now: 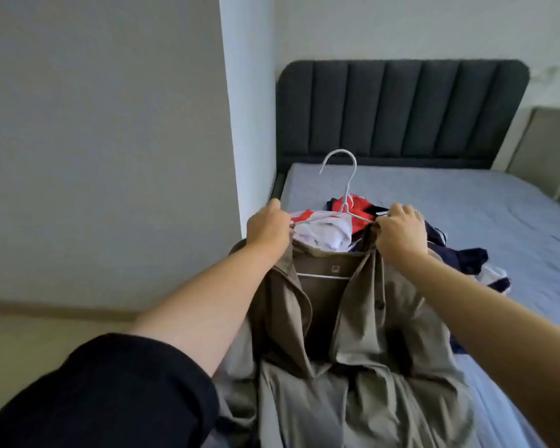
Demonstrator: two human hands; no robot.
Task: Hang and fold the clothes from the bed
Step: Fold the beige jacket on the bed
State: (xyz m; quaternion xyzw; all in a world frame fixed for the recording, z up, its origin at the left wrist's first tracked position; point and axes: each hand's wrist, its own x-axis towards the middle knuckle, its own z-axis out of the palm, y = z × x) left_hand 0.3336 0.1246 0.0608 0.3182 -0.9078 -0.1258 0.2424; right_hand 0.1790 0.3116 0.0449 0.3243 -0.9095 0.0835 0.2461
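Black sleeve foremost; left hand and right hand, fingers curled, grip an olive shirt at the hanger's ends. Best seat both shoulders evenly — then lift.

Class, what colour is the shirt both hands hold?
The buttoned fabric shirt is khaki-brown; head view.
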